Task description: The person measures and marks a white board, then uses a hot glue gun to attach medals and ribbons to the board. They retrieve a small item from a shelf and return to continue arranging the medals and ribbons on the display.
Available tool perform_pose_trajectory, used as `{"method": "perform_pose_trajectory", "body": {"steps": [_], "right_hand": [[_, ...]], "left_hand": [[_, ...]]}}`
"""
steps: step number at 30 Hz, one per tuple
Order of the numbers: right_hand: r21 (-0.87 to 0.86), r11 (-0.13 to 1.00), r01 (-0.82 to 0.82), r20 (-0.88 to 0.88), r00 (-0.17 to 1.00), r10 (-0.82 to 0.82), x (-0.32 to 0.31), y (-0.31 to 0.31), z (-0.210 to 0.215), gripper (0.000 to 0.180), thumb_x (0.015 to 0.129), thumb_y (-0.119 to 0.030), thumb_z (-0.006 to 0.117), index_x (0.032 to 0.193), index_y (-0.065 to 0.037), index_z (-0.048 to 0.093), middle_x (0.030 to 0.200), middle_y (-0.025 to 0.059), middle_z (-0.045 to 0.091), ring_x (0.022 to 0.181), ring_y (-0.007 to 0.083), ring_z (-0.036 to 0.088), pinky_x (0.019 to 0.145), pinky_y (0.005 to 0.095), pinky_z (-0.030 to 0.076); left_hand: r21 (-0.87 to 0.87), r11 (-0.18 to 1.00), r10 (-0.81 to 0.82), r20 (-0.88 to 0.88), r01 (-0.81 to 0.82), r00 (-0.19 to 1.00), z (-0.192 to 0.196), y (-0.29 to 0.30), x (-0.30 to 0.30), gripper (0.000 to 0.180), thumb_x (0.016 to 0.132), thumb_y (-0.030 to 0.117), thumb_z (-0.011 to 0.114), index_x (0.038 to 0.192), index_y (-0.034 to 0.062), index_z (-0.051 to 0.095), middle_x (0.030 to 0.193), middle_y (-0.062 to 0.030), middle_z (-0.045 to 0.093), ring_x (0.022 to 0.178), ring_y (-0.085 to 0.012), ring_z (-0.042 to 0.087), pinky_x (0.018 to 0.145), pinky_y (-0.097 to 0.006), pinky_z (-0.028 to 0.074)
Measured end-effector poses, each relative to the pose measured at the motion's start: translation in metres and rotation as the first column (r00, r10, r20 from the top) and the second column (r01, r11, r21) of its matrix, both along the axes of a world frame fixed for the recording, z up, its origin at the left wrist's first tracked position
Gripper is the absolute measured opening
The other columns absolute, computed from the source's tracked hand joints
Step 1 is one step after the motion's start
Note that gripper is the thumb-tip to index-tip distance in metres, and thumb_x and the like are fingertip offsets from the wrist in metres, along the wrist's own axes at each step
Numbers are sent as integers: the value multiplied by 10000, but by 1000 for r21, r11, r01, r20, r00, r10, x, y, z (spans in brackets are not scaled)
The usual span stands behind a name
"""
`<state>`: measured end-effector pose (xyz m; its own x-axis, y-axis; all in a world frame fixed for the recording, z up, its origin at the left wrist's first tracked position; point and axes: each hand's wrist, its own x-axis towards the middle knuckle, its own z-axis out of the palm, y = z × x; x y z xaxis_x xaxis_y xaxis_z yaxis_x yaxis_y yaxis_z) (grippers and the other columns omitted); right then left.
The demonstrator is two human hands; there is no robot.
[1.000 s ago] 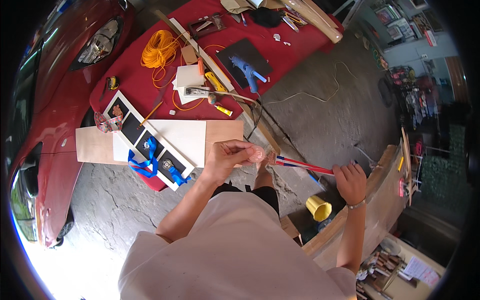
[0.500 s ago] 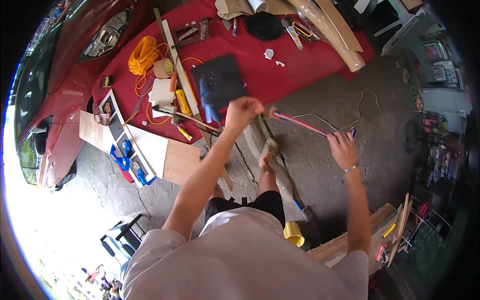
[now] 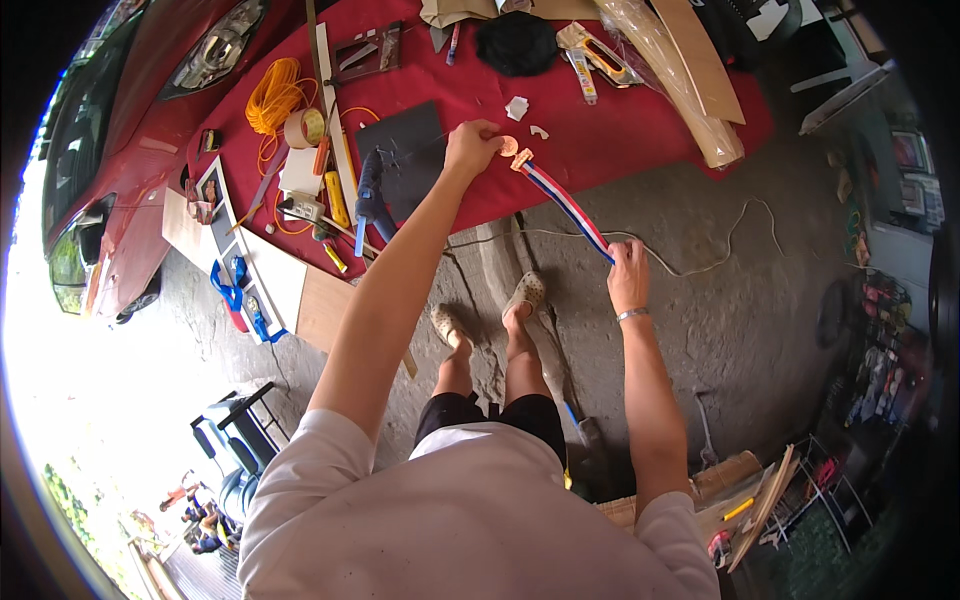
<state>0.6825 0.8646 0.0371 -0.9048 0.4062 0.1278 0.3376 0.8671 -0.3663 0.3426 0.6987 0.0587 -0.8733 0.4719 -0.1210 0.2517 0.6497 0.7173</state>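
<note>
One striped ribbon (image 3: 566, 207) is now stretched taut above the red cloth (image 3: 640, 130) and the floor; earlier it was gathered close to the body. Its upper end, beside one small round disc (image 3: 509, 145), is pinched in the left hand (image 3: 470, 148); its lower end is gripped in the closed right hand (image 3: 627, 276). Two white scraps (image 3: 517, 107) lie nearby, and one dark sheet (image 3: 405, 155).

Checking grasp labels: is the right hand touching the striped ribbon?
Touching. The head view shows the right hand closed around the lower end of the striped ribbon, which runs up to the left hand.
</note>
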Motion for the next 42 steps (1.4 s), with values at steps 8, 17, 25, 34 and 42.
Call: {"method": "perform_pose_trajectory", "body": {"steps": [8,17,25,34,42], "right_hand": [[-142,990,15,102,995,-1,20,-2,-22,350,892,32,635,1205,-79,524,1150,163,593,982,380,626,838,487,502],[-151,984,91,216,975,-56,36,-10,-40,510,907,-92,708,1363,-52,484,1232,198,578,1074,411,631,913,488,517],[-999,-10,-43,-43,999,-10,-42,-59,116,800,1009,-655,504,1514,-41,411,1327,191,637,1161,279,662,1015,414,500],[-745,-633,-210,-623,560,547,-105,-137,278,572,1046,-507,550,1220,28,654,1085,140,743,1013,234,723,898,378,562],[-770,138,-623,-348,592,727,-78,-222,279,370,823,-177,852,1137,-66,693,1037,93,676,871,233,656,797,334,537]], "left_hand": [[52,971,-239,111,235,965,134,4,-35,372,1046,325,558,968,8,738,767,-143,731,742,-251,728,707,-377,554],[76,846,-526,-47,528,849,388,-36,-15,410,1108,362,472,940,33,649,773,8,620,707,-69,575,649,-233,468],[507,547,-837,301,666,457,329,-93,173,241,1021,225,600,1101,4,653,1013,-197,697,901,-372,678,814,-470,538],[482,560,-803,516,674,298,239,-154,275,381,1100,350,462,1074,23,656,940,-135,701,917,-302,675,822,-427,515],[50,851,-514,280,523,810,238,-247,247,278,1027,273,553,1080,49,710,984,-168,743,957,-367,709,833,-476,537]]}}
